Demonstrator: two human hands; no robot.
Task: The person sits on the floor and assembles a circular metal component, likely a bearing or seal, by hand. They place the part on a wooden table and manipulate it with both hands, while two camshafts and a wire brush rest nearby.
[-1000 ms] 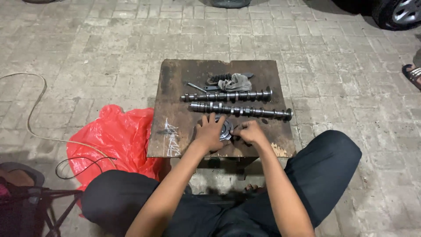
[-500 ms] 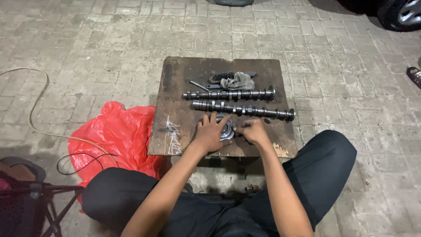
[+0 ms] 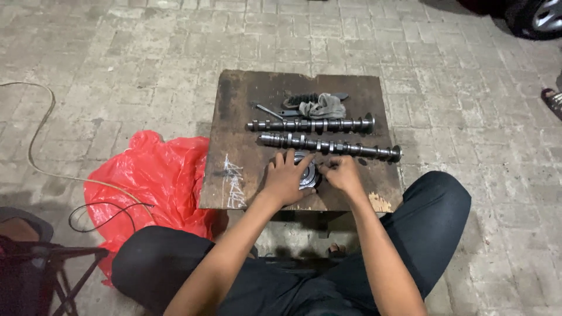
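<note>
Not much different from a second ago — same pose, both hands parked on the same round metal part [image 3: 307,173], only the camera nudged a bit so the wooden board [image 3: 234,117] sits slightly lower and more central in view. Reads like slow fiddly work on that part rather than a fresh step, judging by how little has budged. Left hand [image 3: 285,178] draped over the left side of the round part, fingers spread and curled down around it, so gripping it from the side and top. Right hand [image 3: 341,174] pressed against its right edge, fingertips pinched in close — whether pinching something small or just pushing on the rim, can't tell. Round part sitting near the front edge of the board, just in front of the nearer camshaft [image 3: 329,146], close to touching it but hard to say for sure. Being a disc, no real long axis to speak of; flat face seems to point up, though mostly hidden under the hands. Nearer camshaft lying with its long axis running left to right across the board, tilted a touch so the right end sits closer to the front edge. Second camshaft [image 3: 310,124] roughly parallel behind it, and a grey rag [image 3: 321,107] with a few small tools at the back of the board. Red plastic bag [image 3: 149,181] on the paving left of the board.
</note>
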